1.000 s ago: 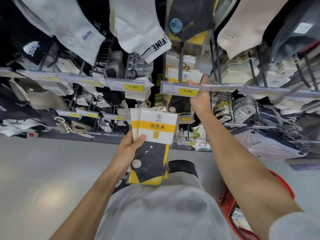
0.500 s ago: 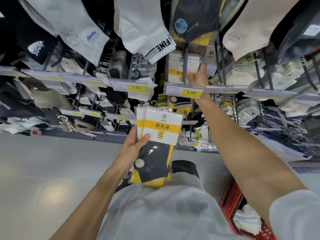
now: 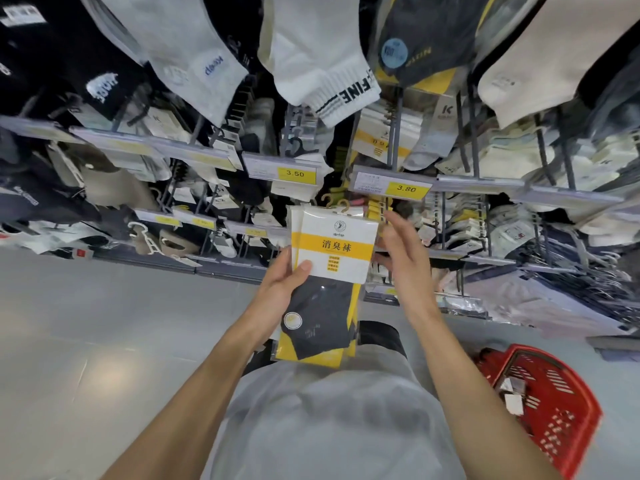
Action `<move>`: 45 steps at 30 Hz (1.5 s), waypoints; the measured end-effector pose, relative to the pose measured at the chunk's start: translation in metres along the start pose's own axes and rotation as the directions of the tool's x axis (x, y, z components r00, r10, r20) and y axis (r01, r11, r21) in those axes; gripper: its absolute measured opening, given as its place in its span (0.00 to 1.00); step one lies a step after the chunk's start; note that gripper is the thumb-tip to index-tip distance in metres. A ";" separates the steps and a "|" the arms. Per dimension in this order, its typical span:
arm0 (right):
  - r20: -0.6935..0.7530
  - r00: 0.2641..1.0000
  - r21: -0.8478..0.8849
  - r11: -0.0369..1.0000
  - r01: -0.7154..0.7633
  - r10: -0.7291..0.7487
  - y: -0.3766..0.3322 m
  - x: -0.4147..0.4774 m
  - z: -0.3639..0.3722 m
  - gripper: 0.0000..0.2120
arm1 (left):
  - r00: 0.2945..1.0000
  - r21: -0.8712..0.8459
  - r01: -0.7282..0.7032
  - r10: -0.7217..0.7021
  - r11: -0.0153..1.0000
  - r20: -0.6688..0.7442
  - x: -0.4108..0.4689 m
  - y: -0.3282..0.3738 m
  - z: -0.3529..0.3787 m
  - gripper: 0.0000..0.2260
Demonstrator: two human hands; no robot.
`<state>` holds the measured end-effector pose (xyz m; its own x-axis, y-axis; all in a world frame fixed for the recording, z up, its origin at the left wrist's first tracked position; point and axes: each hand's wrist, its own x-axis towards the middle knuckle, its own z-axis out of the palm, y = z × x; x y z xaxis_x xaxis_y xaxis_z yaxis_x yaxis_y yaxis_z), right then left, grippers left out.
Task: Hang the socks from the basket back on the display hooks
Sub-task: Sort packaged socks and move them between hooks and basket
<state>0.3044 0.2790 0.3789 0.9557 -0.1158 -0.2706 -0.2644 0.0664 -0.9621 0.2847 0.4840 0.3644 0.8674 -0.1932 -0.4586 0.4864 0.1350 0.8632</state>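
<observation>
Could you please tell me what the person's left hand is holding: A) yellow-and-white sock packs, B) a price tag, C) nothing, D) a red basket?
A: the left hand grips the yellow-and-white sock packs by their left edge, thumb on the front; the right hand hovers empty beside them.

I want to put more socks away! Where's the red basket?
In the head view the red basket is at the bottom right, just past the person's right forearm, lower than the sock packs held in the left hand.

Left hand (image 3: 280, 289) grips sock packs (image 3: 332, 258) under the 3.80 tag (image 3: 407, 188). Right hand (image 3: 405, 258), fingers loose, is just beside them. A red basket (image 3: 561, 427) sits on the floor (image 3: 104, 323).
</observation>
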 end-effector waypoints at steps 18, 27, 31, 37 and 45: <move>-0.045 0.999 -0.163 0.987 -0.005 -0.003 0.016 0.018 -0.030 0.13 | 0.995 0.313 -0.098 0.091 0.945 0.036 0.022 0.007 0.019 0.11; -0.205 0.959 -0.276 0.951 0.137 -0.198 -0.009 0.088 -0.036 0.16 | 0.996 0.455 0.039 -0.068 0.890 0.048 0.012 -0.031 -0.014 0.15; -0.126 0.938 -0.286 0.917 0.279 -0.324 -0.019 0.106 -0.027 0.16 | 0.988 0.570 0.083 -0.143 0.818 0.061 0.000 -0.060 -0.031 0.13; -0.100 0.970 -0.422 0.892 0.163 -0.224 -0.026 0.119 -0.027 0.13 | 0.943 0.684 0.253 -0.332 0.684 -0.017 -0.017 -0.086 -0.053 0.09; -0.162 0.987 -0.521 0.850 -0.078 -0.009 -0.023 0.137 -0.030 0.08 | 0.889 0.791 0.338 -0.449 0.510 -0.091 -0.010 -0.097 -0.057 0.08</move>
<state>0.4373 0.2318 0.3629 0.9245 -0.2755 -0.2633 -0.3663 -0.4514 -0.8137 0.2347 0.5282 0.2730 0.5618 -0.1443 -0.8146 0.4586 -0.7652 0.4518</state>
